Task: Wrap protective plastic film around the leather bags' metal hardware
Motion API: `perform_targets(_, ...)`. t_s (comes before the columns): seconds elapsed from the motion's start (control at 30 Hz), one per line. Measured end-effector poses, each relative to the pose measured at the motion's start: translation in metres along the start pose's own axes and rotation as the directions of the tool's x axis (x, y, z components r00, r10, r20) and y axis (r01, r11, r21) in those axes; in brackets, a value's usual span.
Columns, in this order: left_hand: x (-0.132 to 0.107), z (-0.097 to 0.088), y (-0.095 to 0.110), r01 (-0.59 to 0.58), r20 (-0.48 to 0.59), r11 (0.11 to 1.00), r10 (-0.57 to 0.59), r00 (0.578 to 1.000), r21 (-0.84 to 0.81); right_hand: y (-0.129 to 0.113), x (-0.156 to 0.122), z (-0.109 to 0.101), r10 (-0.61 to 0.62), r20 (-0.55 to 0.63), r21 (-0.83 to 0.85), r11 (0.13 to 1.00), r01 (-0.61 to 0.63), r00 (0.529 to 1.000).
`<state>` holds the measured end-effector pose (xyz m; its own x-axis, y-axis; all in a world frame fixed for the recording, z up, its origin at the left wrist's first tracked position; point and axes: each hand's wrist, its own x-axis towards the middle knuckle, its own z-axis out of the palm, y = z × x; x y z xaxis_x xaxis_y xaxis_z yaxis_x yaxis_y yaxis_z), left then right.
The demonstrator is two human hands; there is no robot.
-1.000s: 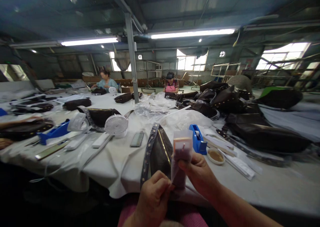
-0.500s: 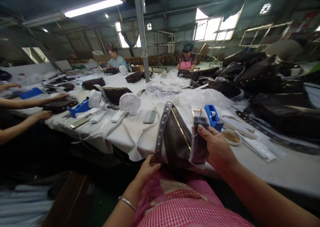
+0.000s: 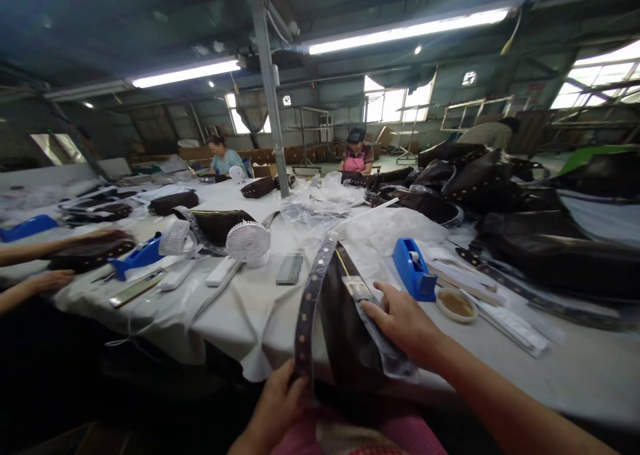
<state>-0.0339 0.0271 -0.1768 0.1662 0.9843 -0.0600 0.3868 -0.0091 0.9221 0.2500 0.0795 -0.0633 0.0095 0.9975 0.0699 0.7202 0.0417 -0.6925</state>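
A dark brown bag [image 3: 333, 338] with a gold zipper leans at the table's front edge. Its studded strap [image 3: 311, 295] arches up along the left side. Low on that strap, my left hand [image 3: 280, 398] is closed with thumb and fingers around it. My right hand [image 3: 407, 321] grips a dark packet in clear plastic [image 3: 377, 328], which has a pale upper end. The packet lies slantwise against the bag's right side, over part of the zipper. Fingers hide some of its right edge.
Right of my hand stand a blue tape dispenser [image 3: 414, 268] and a round dish [image 3: 456, 305]. White fans [image 3: 248, 243] and a phone [image 3: 136, 288] lie left. Dark bags [image 3: 565, 241] pile at right. A co-worker's hands [image 3: 50, 280] hold a bag at far left.
My right hand has lowered the packet from upright beside the bag to slanting against its zipper side. My left hand still holds the strap. The view has tilted upward.
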Motion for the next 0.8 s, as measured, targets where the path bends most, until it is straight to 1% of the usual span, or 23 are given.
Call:
perform_targets(0.03,-0.002,-0.013,0.015,-0.035,0.004,0.999,0.035,0.999,-0.007,0.0,-0.001,-0.002,-0.053,-0.032,-0.11,0.993,0.05,0.998)
perform_targets(0.07,-0.003,-0.026,0.031,-0.044,-0.009,0.999,0.044,0.999,-0.023,-0.001,-0.002,-0.004,-0.117,-0.051,-0.173,0.979,0.107,0.992)
perform_targets(0.1,-0.004,-0.038,0.049,-0.048,-0.007,0.998,0.048,0.999,-0.04,-0.003,-0.004,-0.006,-0.196,-0.069,-0.198,0.964,0.18,0.978)
perform_targets(0.13,-0.003,-0.049,0.068,-0.052,0.004,0.996,0.052,0.999,-0.071,-0.008,-0.006,-0.008,-0.285,-0.096,-0.197,0.945,0.262,0.954)
perform_targets(0.2,0.002,-0.065,0.107,-0.053,0.002,0.981,0.055,0.999,-0.186,-0.021,-0.009,-0.014,-0.436,-0.158,-0.132,0.898,0.419,0.886)
perform_targets(0.23,0.006,-0.069,0.127,-0.057,0.003,0.966,0.06,0.998,-0.254,-0.031,-0.011,-0.018,-0.485,-0.162,-0.071,0.874,0.48,0.86)
perform_targets(0.27,0.011,-0.072,0.146,-0.073,-0.013,0.947,0.073,0.997,-0.312,-0.041,-0.014,-0.021,-0.512,-0.134,0.009,0.856,0.517,0.849)
perform_targets(0.3,0.017,-0.072,0.164,-0.104,-0.041,0.934,0.096,0.995,-0.342,-0.053,-0.016,-0.024,-0.524,-0.072,0.101,0.843,0.529,0.849)
perform_targets(0.33,0.023,-0.071,0.182,-0.156,-0.08,0.923,0.136,0.987,-0.352,-0.065,-0.02,-0.025,-0.525,0.016,0.195,0.836,0.513,0.851)
perform_targets(0.37,0.031,-0.068,0.197,-0.207,-0.109,0.909,0.179,0.978,-0.361,-0.077,-0.023,-0.025,-0.519,0.118,0.284,0.834,0.472,0.846)
perform_targets(0.4,0.038,-0.065,0.211,-0.256,-0.142,0.888,0.217,0.966,-0.381,-0.087,-0.027,-0.023,-0.507,0.227,0.364,0.836,0.411,0.831)
perform_targets(0.47,0.052,-0.057,0.23,-0.32,-0.178,0.843,0.268,0.947,-0.432,-0.103,-0.034,-0.016,-0.478,0.406,0.494,0.832,0.253,0.779)
perform_targets(0.5,0.057,-0.054,0.235,-0.347,-0.2,0.817,0.286,0.937,-0.46,-0.108,-0.037,-0.011,-0.46,0.46,0.54,0.824,0.172,0.759)
perform_targets(0.53,0.062,-0.052,0.237,-0.366,-0.218,0.793,0.296,0.93,-0.487,-0.111,-0.038,-0.006,-0.437,0.489,0.572,0.814,0.101,0.755)
perform_targets(0.57,0.065,-0.051,0.236,-0.38,-0.229,0.77,0.303,0.925,-0.513,-0.113,-0.038,-0.002,-0.409,0.49,0.592,0.804,0.051,0.77)
perform_targets(0.6,0.067,-0.051,0.231,-0.385,-0.228,0.748,0.311,0.923,-0.54,-0.114,-0.037,0.0,-0.38,0.466,0.605,0.796,0.025,0.799)
perform_targets(0.63,0.066,-0.051,0.224,-0.379,-0.205,0.732,0.32,0.925,-0.567,-0.115,-0.033,0.0,-0.35,0.425,0.616,0.788,0.017,0.835)
perform_targets(0.7,0.06,-0.053,0.202,-0.332,-0.092,0.731,0.348,0.933,-0.596,-0.116,-0.023,-0.003,-0.303,0.329,0.644,0.765,0.022,0.894)
perform_targets(0.77,0.049,-0.053,0.177,-0.249,0.077,0.789,0.349,0.934,-0.562,-0.119,-0.009,-0.01,-0.263,0.237,0.682,0.73,0.032,0.935)
perform_targets(0.8,0.043,-0.052,0.166,-0.2,0.16,0.832,0.324,0.932,-0.518,-0.12,-0.002,-0.013,-0.245,0.196,0.697,0.716,0.041,0.949)
